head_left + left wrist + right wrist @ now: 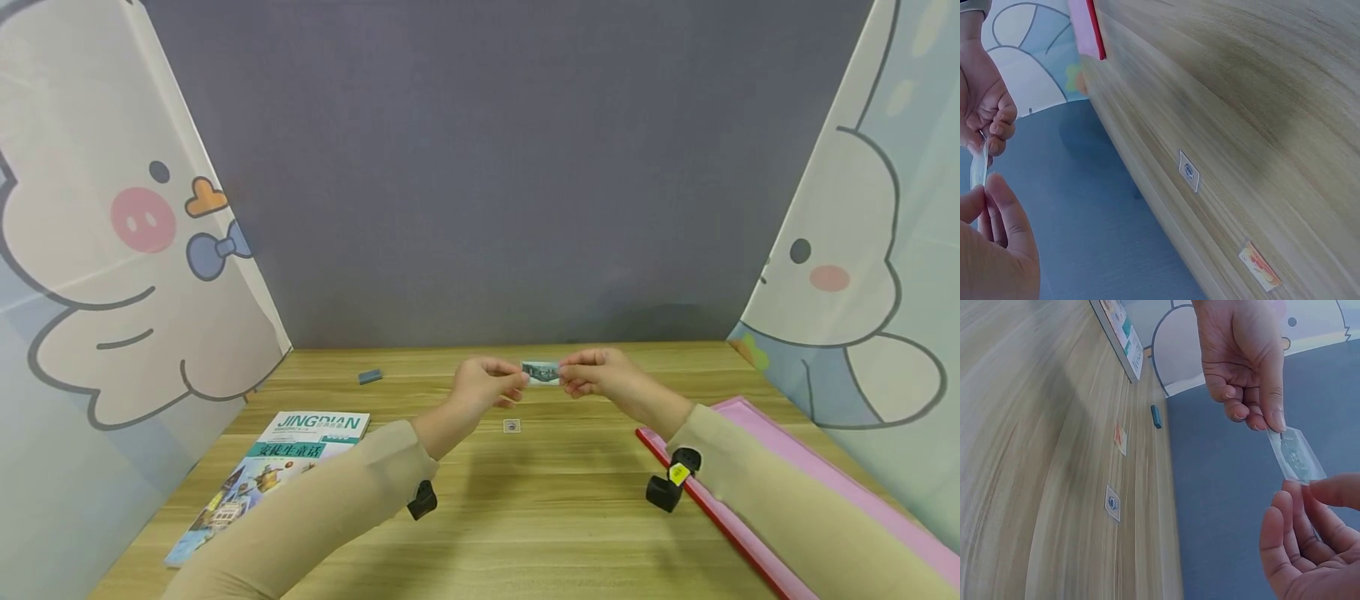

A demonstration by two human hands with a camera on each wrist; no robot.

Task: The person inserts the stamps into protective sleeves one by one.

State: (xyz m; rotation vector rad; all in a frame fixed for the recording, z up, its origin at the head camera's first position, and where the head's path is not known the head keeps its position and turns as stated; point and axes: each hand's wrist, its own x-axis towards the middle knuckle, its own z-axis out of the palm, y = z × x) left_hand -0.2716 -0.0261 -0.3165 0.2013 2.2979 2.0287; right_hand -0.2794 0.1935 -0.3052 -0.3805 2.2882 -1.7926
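Both hands hold a small stamp [542, 372] with a dark green landscape picture, raised above the far part of the table. My left hand [485, 385] pinches its left end between thumb and fingertips. At the opposite end, my right hand [603, 372] pinches it the same way. A clear, shiny sleeve [1296, 455] around the picture shows in the right wrist view. Below the hands, a white-bordered stamp [512, 426] with a small dark motif lies flat. An orange-and-white stamp [1260, 267] lies near it, hidden behind the left hand or arm in the head view.
A small blue-grey block [370, 377] lies near the table's back edge. To the left is a children's book [300, 450], partly covered by the left sleeve. A pink board [795, 467] with a red edge lies under the right forearm. A grey panel [510, 175] stands behind.
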